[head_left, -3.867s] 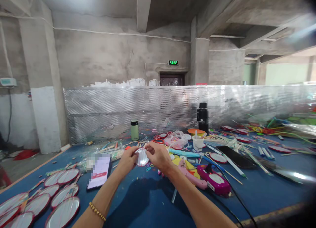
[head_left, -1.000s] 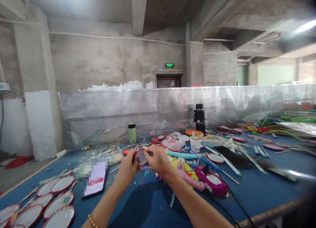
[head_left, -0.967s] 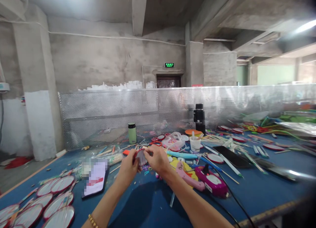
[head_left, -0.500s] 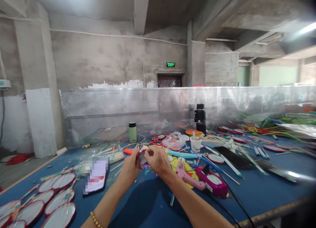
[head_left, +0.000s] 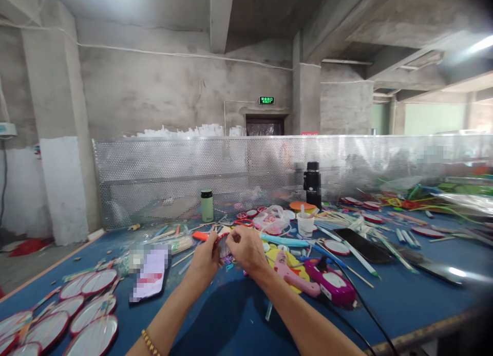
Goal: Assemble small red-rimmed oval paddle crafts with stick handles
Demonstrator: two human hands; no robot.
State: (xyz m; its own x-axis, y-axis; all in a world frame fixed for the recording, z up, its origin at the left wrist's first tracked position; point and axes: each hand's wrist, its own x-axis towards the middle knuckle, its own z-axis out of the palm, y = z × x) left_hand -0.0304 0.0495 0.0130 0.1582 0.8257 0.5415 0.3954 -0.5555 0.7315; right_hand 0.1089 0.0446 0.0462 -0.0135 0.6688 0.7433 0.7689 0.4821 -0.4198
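Over the middle of the table, my left hand (head_left: 207, 258) grips a small white disc with a red rim (head_left: 223, 247), which is tilted up on edge. My right hand (head_left: 246, 249) is closed in a pinch at the disc's right edge; any small piece between those fingertips is hidden. Much of the disc is covered by my fingers. Under the hands lie small coloured bits, among them a blue clip-like piece (head_left: 230, 267). Just right of my right wrist rests a pink glue gun (head_left: 293, 280) on a yellow sheet.
Several white discs with red rims (head_left: 92, 340) lie at the left, beside a phone (head_left: 150, 274). A purple device (head_left: 331, 284) with black cords sits right of the glue gun. Behind stand a green bottle (head_left: 207, 207), a white cup (head_left: 305, 224) and a black flask (head_left: 313, 186), before a perforated metal screen (head_left: 173, 166).
Both hands stay in nearly the same place around the disc. The disc's tilt and my fingers shift only slightly.
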